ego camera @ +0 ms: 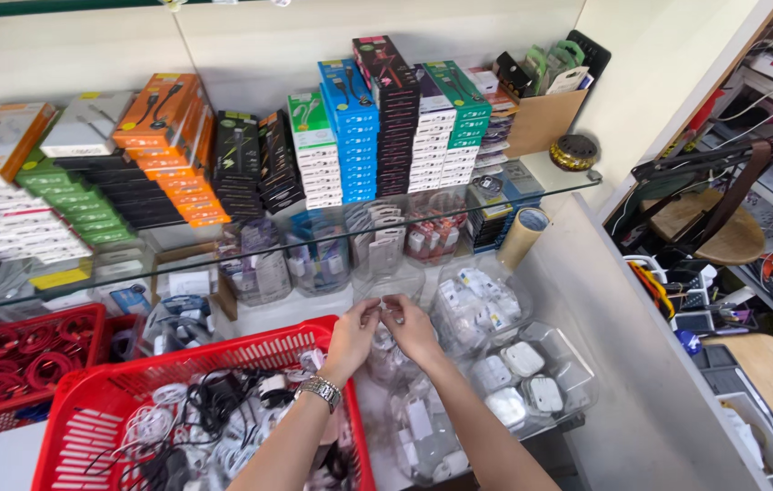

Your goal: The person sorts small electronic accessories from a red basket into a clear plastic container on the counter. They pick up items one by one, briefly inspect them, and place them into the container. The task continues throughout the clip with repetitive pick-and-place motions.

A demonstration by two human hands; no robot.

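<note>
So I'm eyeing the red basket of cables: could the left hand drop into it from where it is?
Probably yes. The left hand is raised just above the red basket's open top by its far right corner, with nothing covering the cables, though both hands pinch a small clear item.

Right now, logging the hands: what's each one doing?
Left hand: pinching a small clear packet.
Right hand: pinching the same packet.

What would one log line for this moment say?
left hand: pinching small clear packet | right hand: pinching same packet | below: red basket of cables
</note>
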